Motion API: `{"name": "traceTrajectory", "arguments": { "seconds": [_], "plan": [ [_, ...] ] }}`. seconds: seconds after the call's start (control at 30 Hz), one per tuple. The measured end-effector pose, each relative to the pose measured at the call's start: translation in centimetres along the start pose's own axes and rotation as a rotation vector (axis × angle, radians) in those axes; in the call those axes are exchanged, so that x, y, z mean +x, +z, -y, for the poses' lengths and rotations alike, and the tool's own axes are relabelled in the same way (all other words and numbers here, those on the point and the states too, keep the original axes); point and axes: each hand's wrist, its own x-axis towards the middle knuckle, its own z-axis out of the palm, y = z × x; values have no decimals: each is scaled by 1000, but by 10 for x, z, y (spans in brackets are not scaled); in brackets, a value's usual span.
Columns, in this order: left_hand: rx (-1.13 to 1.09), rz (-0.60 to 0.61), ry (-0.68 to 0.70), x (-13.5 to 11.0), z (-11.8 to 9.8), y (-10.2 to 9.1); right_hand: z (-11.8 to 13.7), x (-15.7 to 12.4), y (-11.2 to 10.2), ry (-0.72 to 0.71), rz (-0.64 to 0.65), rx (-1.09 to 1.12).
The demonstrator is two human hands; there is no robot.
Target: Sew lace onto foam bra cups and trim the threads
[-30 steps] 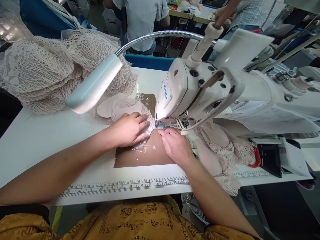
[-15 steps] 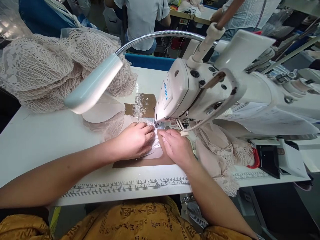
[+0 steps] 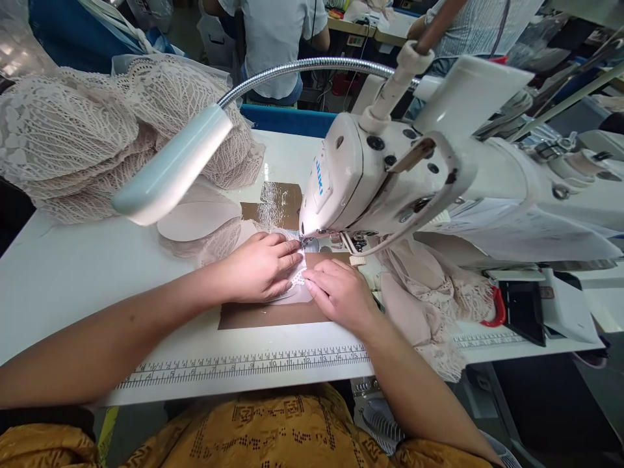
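lace panel (image 3: 298,278): centre of the frame, lying flat beside the needle end of the juki sewing machine (image 3: 334,179), partly covered by the left hand (image 3: 260,266).
handling: probably very light, limp and a little stretchy; the openwork could snag or pucker if tugged.
hold: best steadied with flat fingertips on the broader cloth and guided lightly along the dotted edge.
left hand: palm down, fingers slightly apart, spread over the panel, fingertips near the needle.
right hand (image 3: 341,289): thumb and fingers drawn narrow, tips at the panel's right edge; cannot tell whether cloth is pinched between them.
brown sheet (image 3: 268,316): smooth, flat, straight-edged, under the panel; likely slippery.
oval pad (image 3: 195,218): left of centre, pale, smooth and rounded, probably springy.
lace stack (image 3: 73,123): upper left, branching mesh in thick, soft layers.
lace pieces (image 3: 404,309): right of centre, crumpled beige cloth with ragged-looking lace borders.
lamp (image 3: 173,166): upper left of centre, glossy hard shell on a ribbed metal gooseneck (image 3: 312,63).
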Motion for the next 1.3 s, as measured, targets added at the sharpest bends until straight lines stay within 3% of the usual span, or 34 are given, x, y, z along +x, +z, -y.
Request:
{"name": "traceTrajectory", "arguments": {
  "seconds": [0.17, 0.47, 0.8, 1.1, 1.3],
  "plan": [
    [46, -16, 20, -1, 7, -1, 0, -1, -1, -42, -6, -17],
    [33, -31, 41, -1, -2, -2, 2, -4, -1, -53, -12, -24],
    [72, -44, 54, 2, 14, 2, 1, -2, 3, -34, -9, -79],
    [84, -63, 74, 1, 2, 4, 2, -2, 2, -3, 14, -116],
    [66, -83, 64, 0, 7, 6, 1, -2, 4, -6, 0, -118]
  ]
}}
